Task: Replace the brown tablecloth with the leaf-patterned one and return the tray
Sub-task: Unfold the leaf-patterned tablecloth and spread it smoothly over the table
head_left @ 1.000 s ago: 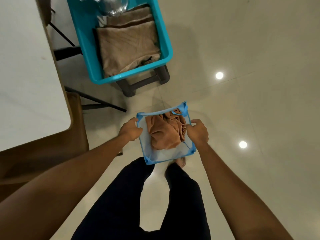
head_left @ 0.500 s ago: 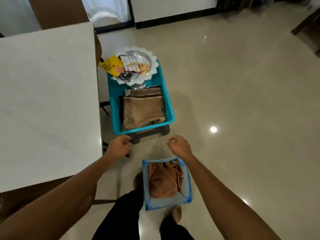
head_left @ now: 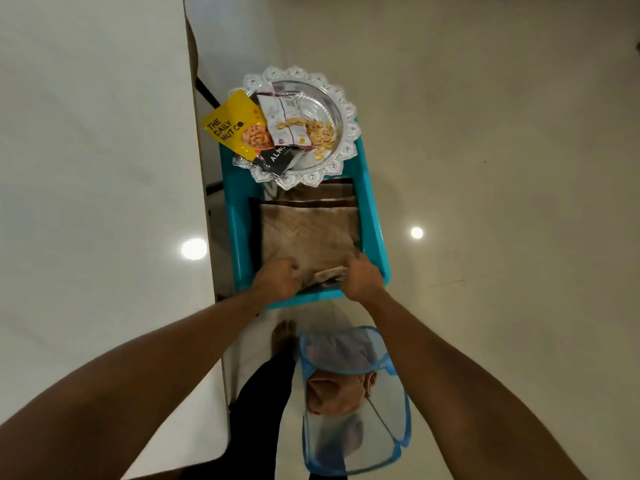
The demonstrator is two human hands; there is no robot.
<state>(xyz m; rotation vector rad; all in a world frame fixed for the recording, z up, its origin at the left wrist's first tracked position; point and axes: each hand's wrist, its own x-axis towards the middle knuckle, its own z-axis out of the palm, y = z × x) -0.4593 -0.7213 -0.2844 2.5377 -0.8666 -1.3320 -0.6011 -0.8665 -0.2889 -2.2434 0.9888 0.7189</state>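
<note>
At centre frame, my left hand [head_left: 277,280] and right hand [head_left: 362,280] both curl their fingers round the near edge of the folded tan cloth [head_left: 308,233], pinching it. The cloth lies in the teal crate [head_left: 375,230]. The silver tray [head_left: 343,98], holding snack packets [head_left: 239,128], sits on the crate's far end, upper centre. Lower centre, the brown tablecloth [head_left: 337,393] lies bunched in the blue mesh hamper [head_left: 388,420].
</note>
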